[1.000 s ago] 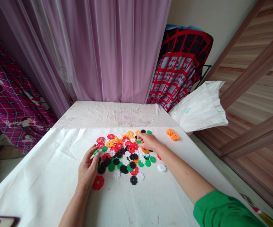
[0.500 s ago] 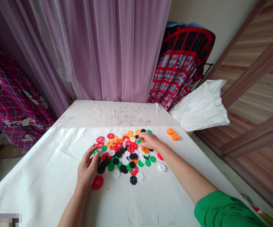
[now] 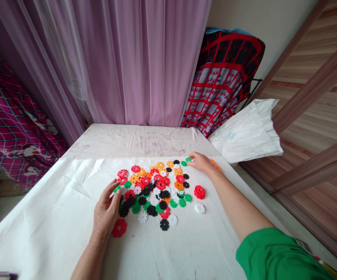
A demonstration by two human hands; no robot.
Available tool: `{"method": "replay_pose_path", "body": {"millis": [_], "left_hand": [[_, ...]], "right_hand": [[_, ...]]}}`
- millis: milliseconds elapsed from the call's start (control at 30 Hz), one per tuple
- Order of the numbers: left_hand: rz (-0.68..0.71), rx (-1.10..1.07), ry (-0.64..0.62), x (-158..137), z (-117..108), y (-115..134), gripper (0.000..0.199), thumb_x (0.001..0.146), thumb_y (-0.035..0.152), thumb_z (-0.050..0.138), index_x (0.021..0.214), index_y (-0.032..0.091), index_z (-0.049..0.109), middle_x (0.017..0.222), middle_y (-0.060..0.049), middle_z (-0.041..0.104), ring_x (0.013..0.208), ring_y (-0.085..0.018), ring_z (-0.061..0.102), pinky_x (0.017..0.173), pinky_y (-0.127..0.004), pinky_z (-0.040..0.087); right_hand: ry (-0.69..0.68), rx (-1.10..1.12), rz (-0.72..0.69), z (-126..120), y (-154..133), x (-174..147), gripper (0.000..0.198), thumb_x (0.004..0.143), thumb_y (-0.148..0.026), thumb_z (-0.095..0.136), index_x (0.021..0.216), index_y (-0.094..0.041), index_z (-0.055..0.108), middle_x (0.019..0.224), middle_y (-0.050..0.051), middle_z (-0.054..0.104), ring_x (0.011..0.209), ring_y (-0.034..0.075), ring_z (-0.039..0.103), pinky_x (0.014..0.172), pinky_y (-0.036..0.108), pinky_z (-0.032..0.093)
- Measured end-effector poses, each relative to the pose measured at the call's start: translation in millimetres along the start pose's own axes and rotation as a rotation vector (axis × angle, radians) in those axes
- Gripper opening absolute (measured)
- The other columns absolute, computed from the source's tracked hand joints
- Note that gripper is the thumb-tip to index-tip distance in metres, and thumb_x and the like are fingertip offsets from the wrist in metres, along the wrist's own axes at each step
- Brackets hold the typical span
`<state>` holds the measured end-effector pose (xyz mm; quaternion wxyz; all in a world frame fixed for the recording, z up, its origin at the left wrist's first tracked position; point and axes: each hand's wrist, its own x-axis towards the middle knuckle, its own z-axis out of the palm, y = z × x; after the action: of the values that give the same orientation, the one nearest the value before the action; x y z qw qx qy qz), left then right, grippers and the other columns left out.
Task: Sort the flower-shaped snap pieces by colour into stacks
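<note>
Many notched plastic snowflake discs in red, orange, white, black and green lie in a loose pile point(image 3: 156, 190) on the table. At the pile's left edge, my left hand point(image 3: 106, 210) pinches a green snowflake disc point(image 3: 116, 189) between thumb and fingers. Beyond the pile's far right corner, my right hand point(image 3: 201, 162) has its fingertips closed on another green disc point(image 3: 188, 159), low over the cloth. A second green disc point(image 3: 184, 163) lies just beside it. Near my left wrist is a large red disc point(image 3: 119, 228).
Right of the pile lie red discs point(image 3: 199, 192) and a white disc point(image 3: 199, 208). Orange discs point(image 3: 215, 165) are partly hidden behind my right wrist. A white bag point(image 3: 247, 130) stands at the table's right edge. Purple curtains point(image 3: 145, 62) hang behind the white-covered table point(image 3: 54, 217).
My right hand has moved right and away from the pile, carrying a green disc. It uncovers discs on the pile's right side. My left hand stays nearly in place with its disc.
</note>
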<state>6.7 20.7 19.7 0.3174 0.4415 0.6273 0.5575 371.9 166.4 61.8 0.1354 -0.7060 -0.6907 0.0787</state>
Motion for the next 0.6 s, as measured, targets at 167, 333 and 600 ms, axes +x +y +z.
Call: {"method": "replay_pose_path", "body": {"millis": [167, 333, 600], "left_hand": [[0.003, 0.002, 0.013, 0.4, 0.0, -1.9, 0.044, 0.078, 0.055, 0.062, 0.108, 0.023, 0.068, 0.140, -0.009, 0.060, 0.132, -0.027, 0.052, 0.104, -0.038, 0.050], [0.025, 0.012, 0.003, -0.3, -1.3, -2.7, 0.044, 0.079, 0.055, 0.061, 0.108, 0.023, 0.068, 0.140, -0.009, 0.060, 0.132, -0.027, 0.053, 0.111, -0.039, 0.043], [0.023, 0.015, -0.009, -0.2, -1.4, -3.0, 0.043, 0.080, 0.055, 0.061, 0.109, 0.024, 0.068, 0.141, -0.008, 0.060, 0.133, -0.027, 0.052, 0.110, -0.040, 0.044]], "right_hand": [[-0.048, 0.004, -0.021, 14.7, 10.4, 6.7, 0.025, 0.076, -0.030, 0.070, 0.100, -0.022, 0.067, 0.100, 0.004, 0.074, 0.093, 0.018, 0.068, 0.079, 0.025, 0.048], [-0.077, 0.005, -0.035, 23.6, 7.3, 12.8, 0.024, 0.078, -0.031, 0.069, 0.101, -0.023, 0.066, 0.104, 0.004, 0.074, 0.092, 0.017, 0.068, 0.080, 0.025, 0.048], [-0.120, -0.008, -0.070, 20.4, 4.5, 13.1, 0.033, 0.078, -0.029, 0.071, 0.110, -0.022, 0.066, 0.108, 0.004, 0.073, 0.094, 0.016, 0.068, 0.082, 0.024, 0.048]]}}
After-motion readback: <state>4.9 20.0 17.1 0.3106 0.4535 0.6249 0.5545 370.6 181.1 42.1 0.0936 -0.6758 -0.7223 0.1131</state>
